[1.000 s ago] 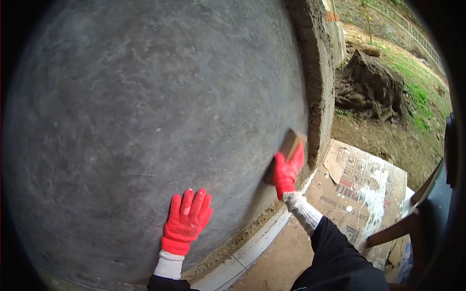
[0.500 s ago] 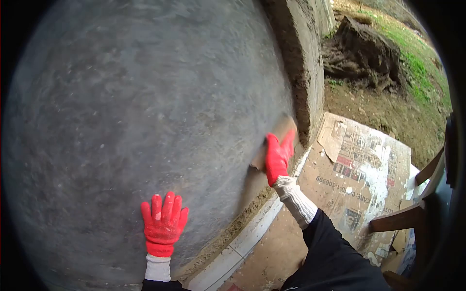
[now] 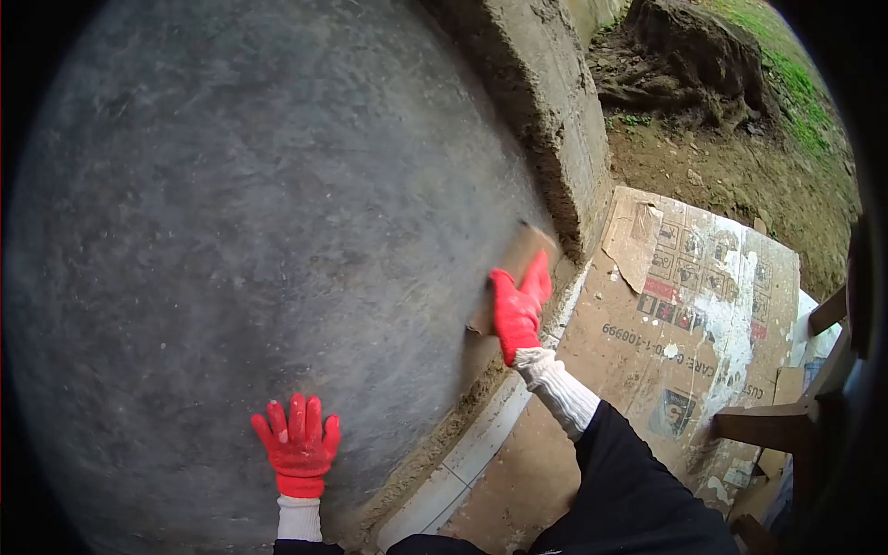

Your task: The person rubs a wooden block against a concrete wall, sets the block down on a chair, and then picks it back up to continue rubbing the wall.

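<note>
Red-gloved right hand [image 3: 516,310] hides much of the blurred float [image 3: 507,277].

Flattened cardboard [image 3: 689,314] lies on the tiled floor [image 3: 462,476] beside the wall [image 3: 277,231]

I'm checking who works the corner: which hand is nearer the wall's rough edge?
Right. The right hand holds a float just beside the rough edge; the left hand lies flat on the wall, farther away.

Red knit gloves on left hand [image 3: 298,446] and right hand [image 3: 516,308], white ribbed cuffs below (pale flecks on the left one), black sleeves behind the cuffs.
</note>
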The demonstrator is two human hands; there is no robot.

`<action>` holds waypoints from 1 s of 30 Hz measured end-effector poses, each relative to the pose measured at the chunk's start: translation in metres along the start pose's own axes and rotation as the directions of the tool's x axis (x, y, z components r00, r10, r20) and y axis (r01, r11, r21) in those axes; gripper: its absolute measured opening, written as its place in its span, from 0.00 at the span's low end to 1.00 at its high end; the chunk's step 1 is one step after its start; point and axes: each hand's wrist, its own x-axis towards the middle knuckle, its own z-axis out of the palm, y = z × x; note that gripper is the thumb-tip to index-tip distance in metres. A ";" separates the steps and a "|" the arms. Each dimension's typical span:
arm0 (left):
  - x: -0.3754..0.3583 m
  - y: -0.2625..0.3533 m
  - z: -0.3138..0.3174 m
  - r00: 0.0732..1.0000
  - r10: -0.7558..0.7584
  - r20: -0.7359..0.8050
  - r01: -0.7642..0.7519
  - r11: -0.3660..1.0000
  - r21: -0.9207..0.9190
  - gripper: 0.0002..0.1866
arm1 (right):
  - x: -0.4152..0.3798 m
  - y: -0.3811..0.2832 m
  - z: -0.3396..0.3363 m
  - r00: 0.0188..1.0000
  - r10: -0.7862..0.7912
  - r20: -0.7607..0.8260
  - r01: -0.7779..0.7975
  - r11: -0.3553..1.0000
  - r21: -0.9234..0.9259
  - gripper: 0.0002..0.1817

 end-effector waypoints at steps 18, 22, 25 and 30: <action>-0.003 -0.002 0.002 1.000 0.027 -0.001 -0.027 0.999 0.046 0.25 | 0.018 -0.100 -0.016 0.603 -0.795 0.061 0.794 0.606 0.047 0.49; -0.004 -0.002 0.002 1.000 0.023 -0.007 -0.023 0.999 0.044 0.26 | 0.040 -0.151 -0.026 0.358 -0.904 0.235 0.921 0.383 0.069 0.43; -0.003 -0.003 0.000 1.000 0.026 -0.016 -0.025 0.998 0.049 0.26 | 0.046 -0.081 -0.034 0.458 -0.849 0.265 0.882 0.471 -0.017 0.45; -0.001 -0.001 0.000 1.000 0.002 -0.006 -0.002 0.996 0.087 0.23 | 0.046 0.018 -0.043 0.604 -0.712 0.359 0.785 0.610 -0.112 0.46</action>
